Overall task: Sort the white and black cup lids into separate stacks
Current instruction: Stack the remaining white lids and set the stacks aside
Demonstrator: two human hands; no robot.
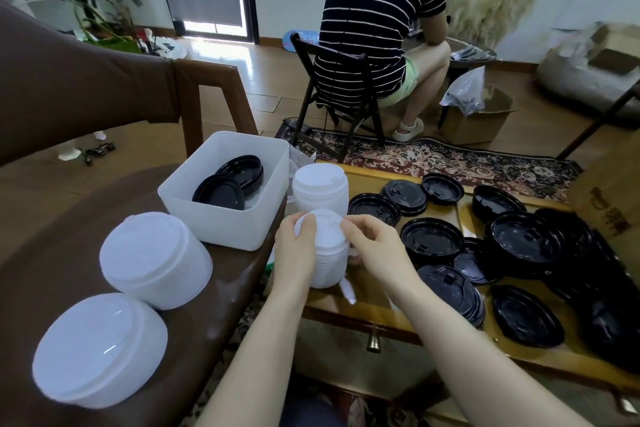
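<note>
Both hands grasp a short stack of white lids [327, 253] at the wooden bench's [367, 305] near-left edge — the left hand [294, 250] curled round its side, the right hand [374, 246] pinching the top rim. Smooth, round, matte plastic. Glossy black lids [433, 241] lie scattered across the bench, their right-hand heap dark and hard to separate. A translucent square tub [225, 211] holds more black ones.
</note>
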